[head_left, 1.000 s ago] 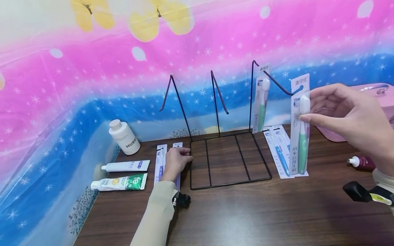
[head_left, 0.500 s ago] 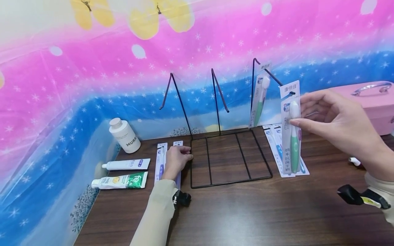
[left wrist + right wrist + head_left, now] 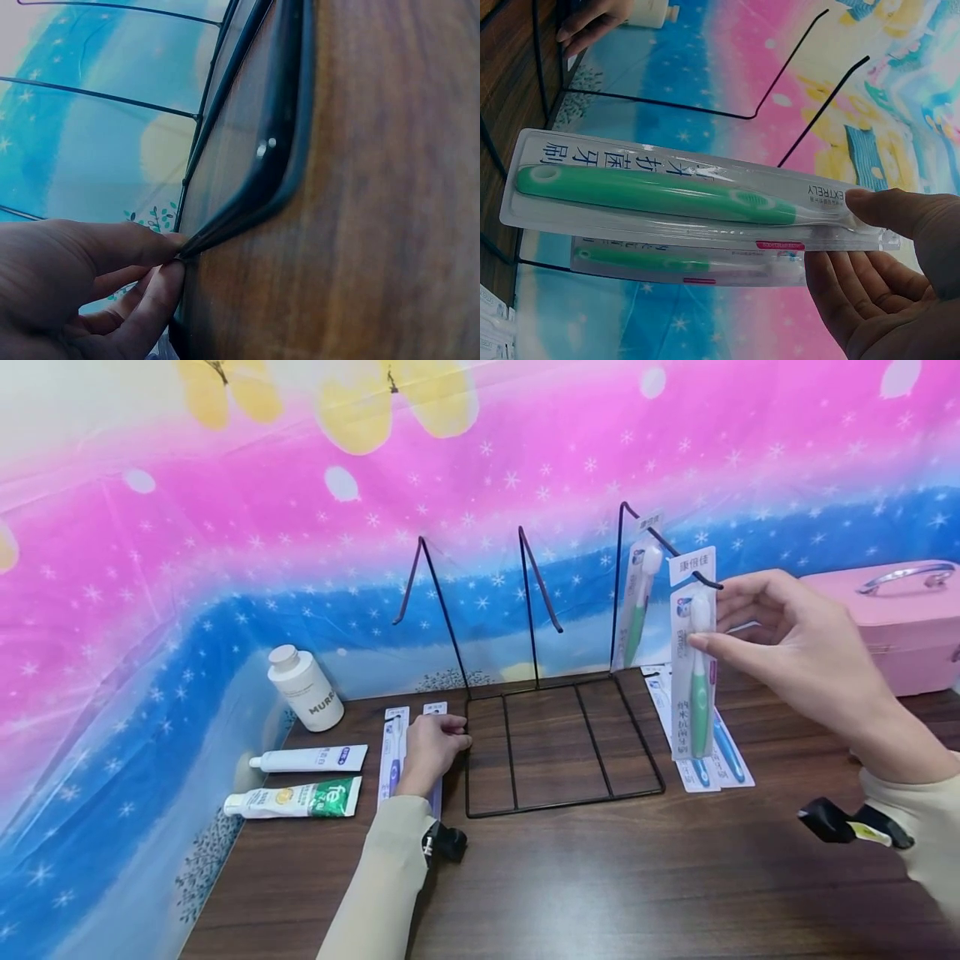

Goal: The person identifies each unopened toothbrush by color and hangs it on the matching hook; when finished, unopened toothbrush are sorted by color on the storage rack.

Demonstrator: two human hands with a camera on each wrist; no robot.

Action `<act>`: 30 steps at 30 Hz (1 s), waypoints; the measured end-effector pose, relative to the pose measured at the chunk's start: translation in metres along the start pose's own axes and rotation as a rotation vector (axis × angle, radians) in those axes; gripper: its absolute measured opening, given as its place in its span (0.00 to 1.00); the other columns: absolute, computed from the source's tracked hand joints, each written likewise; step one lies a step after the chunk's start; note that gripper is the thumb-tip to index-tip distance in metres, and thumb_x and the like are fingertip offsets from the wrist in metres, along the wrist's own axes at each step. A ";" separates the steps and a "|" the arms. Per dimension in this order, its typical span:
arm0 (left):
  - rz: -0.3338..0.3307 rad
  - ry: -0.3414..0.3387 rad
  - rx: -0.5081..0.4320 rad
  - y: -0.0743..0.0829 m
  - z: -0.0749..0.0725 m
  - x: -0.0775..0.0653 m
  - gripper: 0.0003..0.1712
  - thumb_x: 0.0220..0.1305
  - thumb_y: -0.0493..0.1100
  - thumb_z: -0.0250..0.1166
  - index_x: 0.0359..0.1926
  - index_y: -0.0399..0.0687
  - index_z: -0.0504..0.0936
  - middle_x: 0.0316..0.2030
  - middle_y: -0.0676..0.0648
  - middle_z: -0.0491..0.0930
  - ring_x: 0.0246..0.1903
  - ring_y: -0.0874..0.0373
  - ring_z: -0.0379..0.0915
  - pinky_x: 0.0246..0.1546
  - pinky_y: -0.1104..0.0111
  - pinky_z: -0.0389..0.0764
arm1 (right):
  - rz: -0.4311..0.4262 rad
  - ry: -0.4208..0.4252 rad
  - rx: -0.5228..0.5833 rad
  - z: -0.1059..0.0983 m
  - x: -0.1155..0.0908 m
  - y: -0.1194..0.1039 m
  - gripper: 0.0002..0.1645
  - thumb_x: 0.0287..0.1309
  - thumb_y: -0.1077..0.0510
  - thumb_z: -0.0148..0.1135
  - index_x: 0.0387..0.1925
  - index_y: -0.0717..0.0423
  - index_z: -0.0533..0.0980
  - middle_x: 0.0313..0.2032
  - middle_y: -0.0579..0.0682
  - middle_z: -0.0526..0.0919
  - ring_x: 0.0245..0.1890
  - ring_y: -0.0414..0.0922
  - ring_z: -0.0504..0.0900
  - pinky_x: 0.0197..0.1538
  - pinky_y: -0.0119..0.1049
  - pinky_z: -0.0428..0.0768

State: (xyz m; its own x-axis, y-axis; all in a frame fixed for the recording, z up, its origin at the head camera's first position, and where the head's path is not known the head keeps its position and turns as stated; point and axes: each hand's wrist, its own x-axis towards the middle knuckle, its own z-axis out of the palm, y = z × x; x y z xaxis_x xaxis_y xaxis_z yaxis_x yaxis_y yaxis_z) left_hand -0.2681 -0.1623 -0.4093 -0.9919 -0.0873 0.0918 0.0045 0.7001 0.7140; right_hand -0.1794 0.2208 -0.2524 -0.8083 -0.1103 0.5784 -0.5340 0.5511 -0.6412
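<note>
The right hand [image 3: 795, 643] pinches a green toothbrush pack [image 3: 692, 681] on the hook [image 3: 663, 541], its twin [image 3: 636, 606] hung beyond those fingers, blue toothbrush packs [image 3: 729, 753] unhung below; the left hand [image 3: 431, 752] pinches the wire rack [image 3: 597, 752].

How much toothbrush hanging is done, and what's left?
Done: one green pack hangs at the back of the right hook. In hand: the right hand pinches a second green pack, the hook's tip through its hole, and the left hand holds the rack. Probably left: the blue packs and purple packs lying on the table; the other two hooks are bare.
</note>
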 end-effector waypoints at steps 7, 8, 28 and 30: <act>0.006 -0.005 0.006 0.002 -0.001 0.000 0.15 0.56 0.36 0.72 0.46 0.43 0.87 0.36 0.48 0.85 0.38 0.55 0.80 0.39 0.62 0.79 | 0.048 -0.001 -0.008 0.004 0.009 0.006 0.33 0.52 0.56 0.74 0.59 0.55 0.71 0.41 0.50 0.81 0.39 0.36 0.82 0.38 0.21 0.74; 0.007 -0.003 0.004 0.001 -0.001 0.000 0.15 0.56 0.36 0.72 0.46 0.43 0.87 0.36 0.48 0.85 0.38 0.55 0.80 0.39 0.62 0.79 | 0.052 -0.002 -0.011 0.005 0.011 0.007 0.33 0.52 0.55 0.74 0.59 0.54 0.71 0.41 0.50 0.81 0.40 0.36 0.81 0.38 0.21 0.74; 0.013 -0.008 0.000 -0.001 -0.002 0.000 0.14 0.57 0.35 0.71 0.46 0.42 0.87 0.37 0.48 0.85 0.38 0.55 0.80 0.39 0.62 0.79 | 0.084 0.020 0.013 0.026 0.046 0.028 0.30 0.55 0.49 0.71 0.57 0.54 0.71 0.43 0.50 0.79 0.42 0.41 0.78 0.44 0.24 0.72; 0.013 -0.007 0.001 0.000 -0.002 0.000 0.15 0.56 0.36 0.71 0.46 0.43 0.87 0.36 0.48 0.85 0.38 0.55 0.80 0.39 0.62 0.79 | 0.099 0.024 0.011 0.026 0.048 0.029 0.31 0.55 0.48 0.71 0.57 0.53 0.72 0.43 0.50 0.79 0.42 0.41 0.78 0.44 0.24 0.72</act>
State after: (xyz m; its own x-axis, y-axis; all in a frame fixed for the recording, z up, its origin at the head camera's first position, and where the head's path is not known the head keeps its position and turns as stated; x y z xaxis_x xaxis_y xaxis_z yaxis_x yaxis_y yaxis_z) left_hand -0.2676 -0.1638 -0.4080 -0.9926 -0.0733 0.0966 0.0175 0.7018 0.7121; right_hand -0.2403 0.2101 -0.2562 -0.8510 -0.0363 0.5239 -0.4549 0.5494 -0.7009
